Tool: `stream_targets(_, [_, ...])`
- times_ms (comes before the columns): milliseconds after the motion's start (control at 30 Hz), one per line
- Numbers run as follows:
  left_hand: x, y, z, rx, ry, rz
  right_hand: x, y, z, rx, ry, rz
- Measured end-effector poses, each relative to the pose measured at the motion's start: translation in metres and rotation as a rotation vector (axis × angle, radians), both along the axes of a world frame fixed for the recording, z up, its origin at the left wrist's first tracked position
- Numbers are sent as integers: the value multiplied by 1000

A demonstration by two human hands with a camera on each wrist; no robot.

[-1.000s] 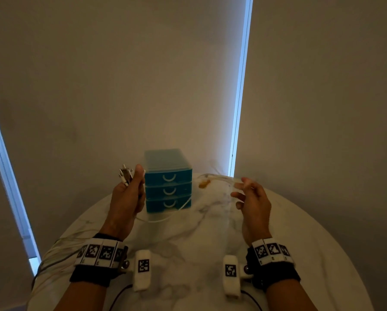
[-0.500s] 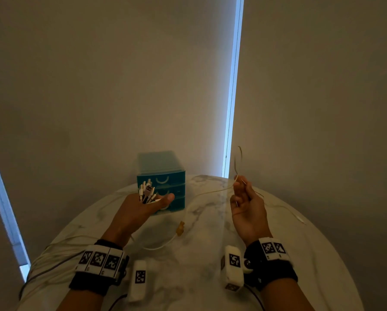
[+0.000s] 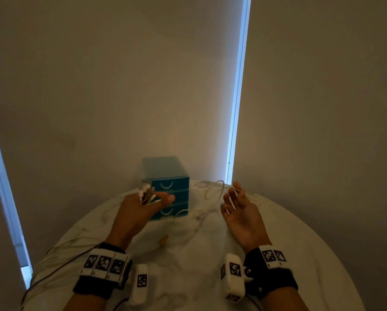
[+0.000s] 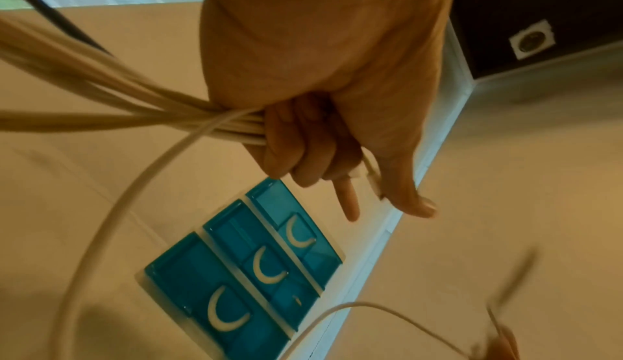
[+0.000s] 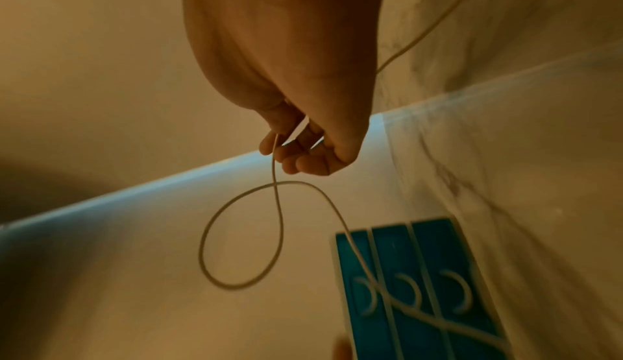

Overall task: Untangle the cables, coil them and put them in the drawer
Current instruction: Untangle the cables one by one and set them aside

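Cables [image 4: 101, 104] run in a white bundle through the left hand [image 3: 141, 209], which grips them above the round marble table [image 3: 300, 254], their plugs [image 3: 146, 194] sticking up past the thumb. One thin cable [image 5: 242, 232] loops in the air from the right hand [image 3: 241, 212], its fingers curled lightly round the strand. Behind both hands stands a small blue drawer unit [image 3: 165, 173], all three drawers closed. An orange connector [image 3: 164, 241] lies on the tabletop between the wrists.
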State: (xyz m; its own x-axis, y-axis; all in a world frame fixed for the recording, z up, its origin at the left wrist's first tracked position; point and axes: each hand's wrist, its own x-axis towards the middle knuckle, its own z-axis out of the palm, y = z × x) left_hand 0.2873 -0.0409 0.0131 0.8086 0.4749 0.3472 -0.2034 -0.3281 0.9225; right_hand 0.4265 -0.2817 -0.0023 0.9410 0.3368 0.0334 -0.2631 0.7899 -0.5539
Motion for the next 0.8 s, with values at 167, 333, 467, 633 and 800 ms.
stream_targets(167, [6, 0, -5, 209, 44, -127, -28, 31, 4, -11, -57, 204])
stream_targets(333, [3, -2, -3, 280, 81, -241, -52, 46, 10, -68, -123, 297])
stream_targets(467, [4, 1, -9, 393, 123, -181, -57, 52, 8, -105, -188, 311])
stream_targets(633, [8, 3, -10, 345, 200, -198, -33, 40, 7, 92, -224, 215])
stream_targets(800, [11, 9, -14, 271, 228, -107, -14, 4, 16, 347, -241, 49])
